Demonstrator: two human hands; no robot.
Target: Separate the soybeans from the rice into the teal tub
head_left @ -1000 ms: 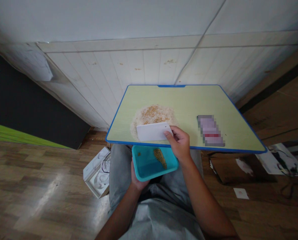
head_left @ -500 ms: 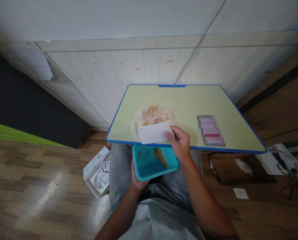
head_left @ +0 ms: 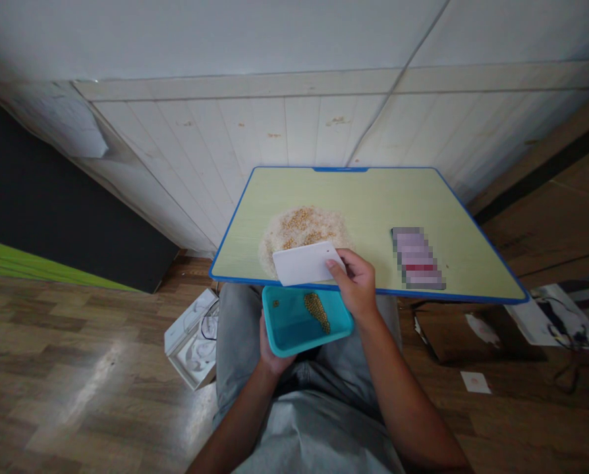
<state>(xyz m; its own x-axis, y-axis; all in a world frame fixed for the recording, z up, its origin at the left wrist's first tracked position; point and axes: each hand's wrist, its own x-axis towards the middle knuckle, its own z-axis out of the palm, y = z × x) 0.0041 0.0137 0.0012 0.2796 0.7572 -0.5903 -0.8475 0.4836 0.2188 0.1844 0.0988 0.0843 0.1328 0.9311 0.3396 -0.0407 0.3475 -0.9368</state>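
Observation:
My right hand (head_left: 356,280) pinches a flat white plastic scraper (head_left: 304,263) by its right end, at the near edge of the table. Behind the scraper lies a spread heap of pale rice-like grains (head_left: 275,234) with yellow soybean-like beans (head_left: 299,217) scattered on it. Just below the table edge, my left hand (head_left: 275,359) grips a turquoise plastic container (head_left: 284,332) from its left and underside, partly hidden by it. Inside, a strip of yellow beans (head_left: 317,313) lies along the floor, with a few more at the left.
A low yellow-green table (head_left: 373,197) with a blue rim stands against the white wall. On its right lies a blurred-out phone-like slab (head_left: 417,257). Below are an open white box (head_left: 193,342) at left, a cardboard box (head_left: 467,336) and a white paper square (head_left: 476,382) at right.
Almost nothing differs. The scraper has shifted very slightly to the right; both hands and the container hold their places.

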